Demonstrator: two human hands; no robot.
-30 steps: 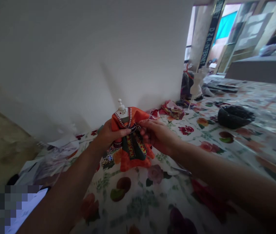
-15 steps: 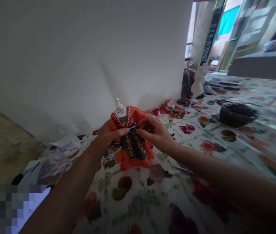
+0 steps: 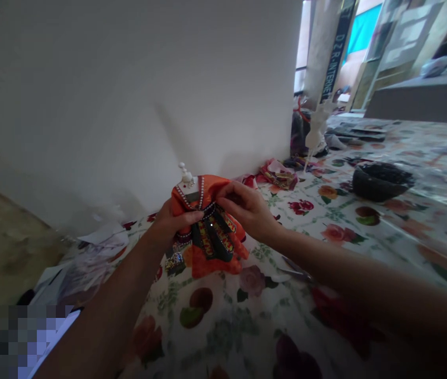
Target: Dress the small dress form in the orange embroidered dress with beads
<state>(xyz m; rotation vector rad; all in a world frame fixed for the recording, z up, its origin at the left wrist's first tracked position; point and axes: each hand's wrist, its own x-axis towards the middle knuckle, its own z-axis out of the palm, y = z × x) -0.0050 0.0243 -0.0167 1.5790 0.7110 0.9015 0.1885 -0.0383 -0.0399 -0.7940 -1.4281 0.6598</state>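
The small orange dress, trimmed with pearl-like beads, is placed on a white dress form above the desk, between the two hands. Its long axis is carried nearly upright, the neck leaned slightly to the left and the hem spread toward the near side. The dark beaded waistband is situated directly left of the right hand's fingers, which are set against its right end; its left portion is approached by the left thumb. The dress is thus touched by both hands, and neither is clearly nearer. By the left hand the dress is gripped, the thumb laid across the front and the remaining fingers hidden behind. The fingers of the right hand are bent inward; whether fabric is pinched between them cannot be told. Counted are one dress, one waistband, two white forms, the second being set at far right, one black bowl, and one metal tool, partly covered by the right forearm.
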